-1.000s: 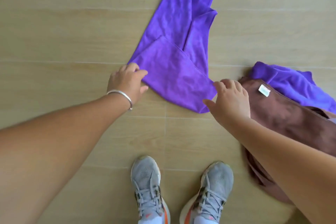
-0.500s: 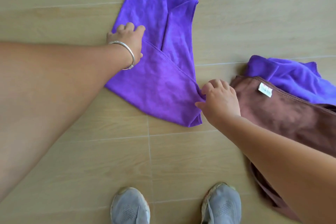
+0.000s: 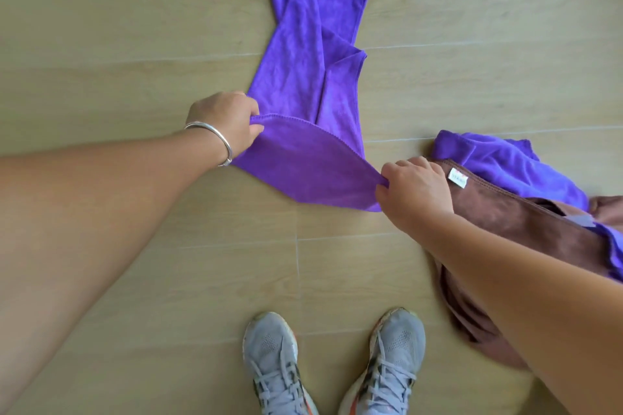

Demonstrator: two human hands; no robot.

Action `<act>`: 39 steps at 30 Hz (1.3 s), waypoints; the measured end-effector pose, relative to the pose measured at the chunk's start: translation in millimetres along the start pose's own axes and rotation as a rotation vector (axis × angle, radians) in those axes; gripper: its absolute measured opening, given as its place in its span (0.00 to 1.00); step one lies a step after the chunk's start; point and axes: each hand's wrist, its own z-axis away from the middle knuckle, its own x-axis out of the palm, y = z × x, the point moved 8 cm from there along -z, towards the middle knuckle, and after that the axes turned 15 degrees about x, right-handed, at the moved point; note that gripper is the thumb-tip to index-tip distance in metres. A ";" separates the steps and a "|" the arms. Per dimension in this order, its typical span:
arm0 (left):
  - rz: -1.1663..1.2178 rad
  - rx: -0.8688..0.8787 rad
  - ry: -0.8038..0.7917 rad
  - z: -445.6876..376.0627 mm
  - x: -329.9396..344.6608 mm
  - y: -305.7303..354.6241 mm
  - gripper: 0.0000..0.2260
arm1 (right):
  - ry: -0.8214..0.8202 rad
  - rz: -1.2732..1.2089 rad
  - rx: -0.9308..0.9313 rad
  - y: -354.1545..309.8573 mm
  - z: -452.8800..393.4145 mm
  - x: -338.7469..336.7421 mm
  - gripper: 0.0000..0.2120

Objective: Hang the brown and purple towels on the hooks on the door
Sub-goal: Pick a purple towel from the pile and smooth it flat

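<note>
The soft purple microfibre towel (image 3: 303,84) lies on the pale wooden floor (image 3: 135,27), but its near edge is now lifted, where a moment ago it was flat. The left hand (image 3: 226,124) and right hand (image 3: 414,188) each pinch a corner. The brown towel (image 3: 526,222) waits beside, so hanging seems not yet begun.

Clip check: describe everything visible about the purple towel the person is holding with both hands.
The long purple microfibre-looking towel lies crumpled and partly folded on the pale wood-look floor, stretching away from the person. Its near hemmed edge is lifted and drawn taut in a curve between the left hand, which pinches one corner, and the right hand, which pinches the other. The far end rests flat, with overlapping folds down its length. It lies apart from the brown towel at the right.
</note>
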 end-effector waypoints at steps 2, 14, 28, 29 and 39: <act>0.001 -0.026 0.032 22.4 -38.8 -8.2 0.08 | 0.035 -0.029 -0.024 -4.4 13.3 -35.4 0.06; -0.066 -0.096 0.261 81.5 -323.7 -58.6 0.06 | 0.315 0.151 -0.077 -54.9 13.5 -330.8 0.09; -0.170 -0.120 0.450 201.7 -579.4 -68.7 0.06 | 0.552 0.086 -0.139 -108.0 107.7 -609.5 0.10; -0.157 -0.123 0.445 215.5 -574.7 -65.2 0.07 | 0.534 0.084 -0.157 -107.5 117.7 -605.0 0.09; -0.106 -0.168 0.174 348.1 -382.6 -1.1 0.06 | 0.250 0.105 -0.234 -59.0 205.2 -417.8 0.13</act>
